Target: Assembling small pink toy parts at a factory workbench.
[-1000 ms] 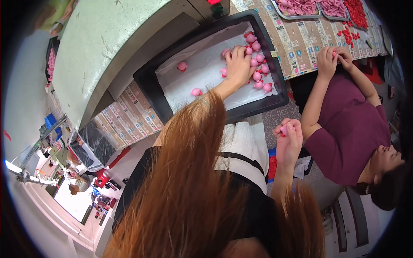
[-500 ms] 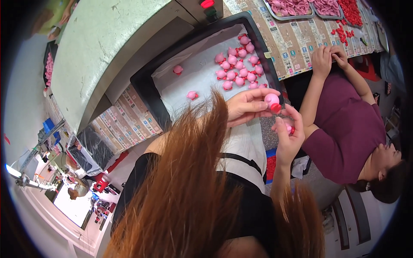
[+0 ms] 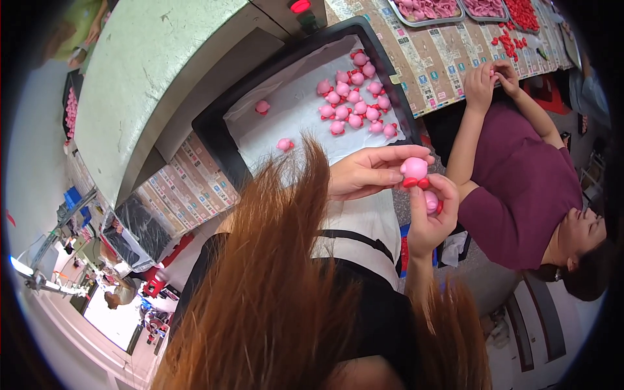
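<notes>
My left hand (image 3: 376,171) pinches a round pink toy figure (image 3: 414,168) between thumb and fingers, its two red feet pointing down toward my right hand. My right hand (image 3: 433,224) is curled around a second pink figure (image 3: 431,202), with a bit of red showing beside it. The right fingertips are at the red feet of the first figure; whether they press on them I cannot tell. Just beyond the hands lies a black tray (image 3: 380,52) lined with white paper. Several pink figures with red feet (image 3: 354,97) cluster at its right side, and two lie apart on the left.
A co-worker in a purple shirt (image 3: 520,188) sits on the right, hands (image 3: 484,86) together over the table. Metal trays of pink parts (image 3: 429,10) and loose red pieces (image 3: 510,44) lie at the far right. A large pale green machine housing (image 3: 143,71) rises at left.
The left hand's figure has turned so both red feet now face down. My right hand has moved up to it, its fingers closing in. The tray has shifted slightly left in view.
</notes>
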Demonstrator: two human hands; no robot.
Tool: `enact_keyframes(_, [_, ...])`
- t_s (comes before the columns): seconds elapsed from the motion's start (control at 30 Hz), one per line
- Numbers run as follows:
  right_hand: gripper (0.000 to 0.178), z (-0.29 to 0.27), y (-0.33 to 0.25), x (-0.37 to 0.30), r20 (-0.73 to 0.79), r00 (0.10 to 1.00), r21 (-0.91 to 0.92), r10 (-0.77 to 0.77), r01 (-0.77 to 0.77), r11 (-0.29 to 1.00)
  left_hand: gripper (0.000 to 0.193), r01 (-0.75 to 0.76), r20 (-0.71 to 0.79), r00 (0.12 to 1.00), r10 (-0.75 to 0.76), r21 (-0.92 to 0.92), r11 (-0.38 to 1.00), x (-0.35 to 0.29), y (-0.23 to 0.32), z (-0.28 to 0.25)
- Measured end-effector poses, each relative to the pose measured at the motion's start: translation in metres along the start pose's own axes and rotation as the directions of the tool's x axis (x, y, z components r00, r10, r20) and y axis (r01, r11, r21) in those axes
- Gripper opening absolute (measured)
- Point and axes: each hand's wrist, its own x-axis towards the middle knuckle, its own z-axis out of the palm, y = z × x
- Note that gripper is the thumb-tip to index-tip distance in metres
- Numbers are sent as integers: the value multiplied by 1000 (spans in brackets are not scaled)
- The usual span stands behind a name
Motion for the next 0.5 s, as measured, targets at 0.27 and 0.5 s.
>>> enact_keyframes(0.27, [25, -3, -4, -2, -17, 996, 6, -86, 86, 996, 50, -20, 48, 999, 15, 103, 994, -1, 1, 4])
enact_keyframes(0.5, [24, -1, -12, -4, -32, 979, -130, -201, 195, 972, 51, 37, -84, 996, -13, 297, 954, -2, 3, 15])
